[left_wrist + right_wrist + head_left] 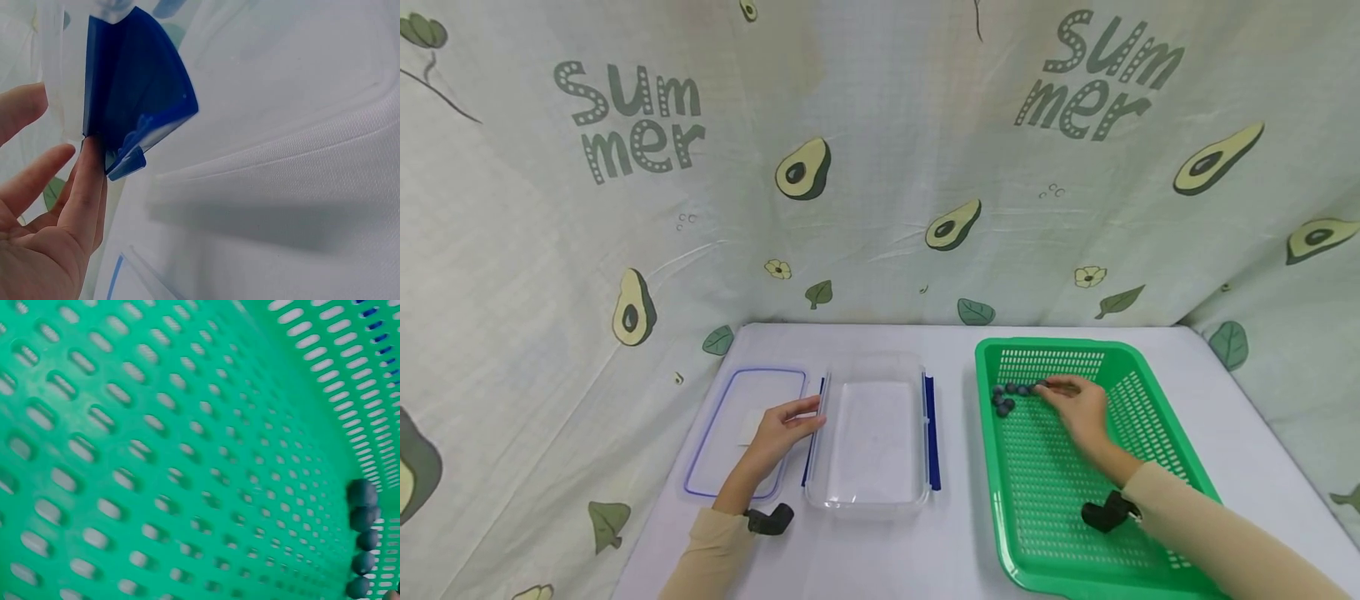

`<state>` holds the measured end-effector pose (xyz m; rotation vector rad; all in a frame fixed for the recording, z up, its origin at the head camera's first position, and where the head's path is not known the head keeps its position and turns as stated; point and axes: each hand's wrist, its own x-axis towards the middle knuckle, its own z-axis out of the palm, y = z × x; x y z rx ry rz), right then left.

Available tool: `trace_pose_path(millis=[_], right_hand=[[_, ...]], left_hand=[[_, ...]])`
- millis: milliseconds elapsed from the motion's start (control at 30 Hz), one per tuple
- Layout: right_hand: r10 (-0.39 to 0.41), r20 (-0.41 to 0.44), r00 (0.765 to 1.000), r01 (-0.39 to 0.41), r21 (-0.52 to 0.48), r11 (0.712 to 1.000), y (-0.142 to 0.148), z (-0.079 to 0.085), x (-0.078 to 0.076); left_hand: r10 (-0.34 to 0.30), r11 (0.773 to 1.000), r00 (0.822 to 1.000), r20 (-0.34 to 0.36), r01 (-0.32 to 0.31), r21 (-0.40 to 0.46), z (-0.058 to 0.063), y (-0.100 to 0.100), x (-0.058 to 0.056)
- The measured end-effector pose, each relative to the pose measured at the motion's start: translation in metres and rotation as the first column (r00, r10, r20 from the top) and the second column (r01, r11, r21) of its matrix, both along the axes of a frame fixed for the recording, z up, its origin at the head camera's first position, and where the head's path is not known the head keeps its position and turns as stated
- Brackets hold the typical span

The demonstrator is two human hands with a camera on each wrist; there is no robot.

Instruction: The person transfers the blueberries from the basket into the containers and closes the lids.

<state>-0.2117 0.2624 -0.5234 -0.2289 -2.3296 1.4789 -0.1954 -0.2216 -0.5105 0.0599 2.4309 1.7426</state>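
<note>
In the head view, my left hand [786,429] is at the left side of a clear plastic container [872,505]. In the left wrist view, fairly straight fingers [81,200] touch a blue side flap [140,81] of that container, with nothing gripped. My right hand [1082,412] reaches into a green basket [988,450], thumb and fingertips pinching a dark blueberry at the end of a row. Several blueberries [1003,402] lie in the basket's far left corner. They also show as a line of blueberries [364,540] in the right wrist view, where the hand is almost wholly out of frame.
A clear lid [745,417] with a blue-edged seal lies left of the container, partly under my left forearm. Another blue flap [932,433] stands out on the container's right side. A printed curtain [880,108] hangs behind the white table [955,533].
</note>
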Motion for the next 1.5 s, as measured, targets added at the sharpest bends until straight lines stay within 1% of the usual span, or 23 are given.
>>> trace_pose_path(millis=[133,333,433,633,767,967,1067,1200,1267,1300,1500], right_hand=[[0.012,0.011,1.000,-0.012,0.010,1.000,0.001,0.011,0.001],[0.043,0.009,0.999,-0.042,-0.023,0.999,-0.001,0.023,0.002],[0.055,0.020,0.998,-0.054,-0.031,0.998,-0.002,0.028,0.004],[0.107,0.022,0.994,-0.105,-0.069,0.992,-0.006,0.045,0.007],[0.162,0.017,0.987,-0.160,-0.089,0.983,-0.012,0.058,0.007],[0.249,0.001,0.968,-0.246,-0.158,0.956,-0.024,0.075,0.010],[0.284,0.004,0.959,-0.277,-0.211,0.937,-0.031,0.083,0.012],[0.324,0.002,0.946,-0.313,-0.257,0.914,-0.041,0.092,0.013],[0.345,-0.008,0.938,-0.335,-0.271,0.903,-0.045,0.094,0.013],[0.356,-0.011,0.935,-0.345,-0.273,0.898,-0.047,0.095,0.013],[0.400,-0.017,0.916,-0.388,-0.283,0.877,-0.064,0.102,0.011]], left_hand=[[0.005,1.000,1.000,0.001,-0.005,-0.010,-0.001,0.000,0.001],[0.006,1.000,1.000,0.006,-0.006,-0.004,-0.002,0.000,0.002],[0.018,1.000,1.000,0.009,-0.018,-0.001,-0.002,0.000,0.002],[0.017,1.000,1.000,0.022,-0.017,0.010,-0.003,0.000,0.003],[0.017,1.000,1.000,0.016,-0.017,0.017,-0.002,0.000,0.003],[0.023,0.999,1.000,0.004,-0.023,0.022,-0.001,0.002,0.002],[0.033,0.999,0.999,0.012,-0.034,0.026,-0.001,0.003,0.002],[0.041,0.999,0.999,0.012,-0.041,0.022,-0.001,0.003,0.002],[0.043,0.999,0.999,0.009,-0.043,0.018,0.000,0.004,0.003],[0.041,0.999,0.999,0.007,-0.041,0.014,0.004,0.005,0.005],[0.035,0.999,0.999,0.004,-0.035,0.014,0.005,0.004,0.004]])
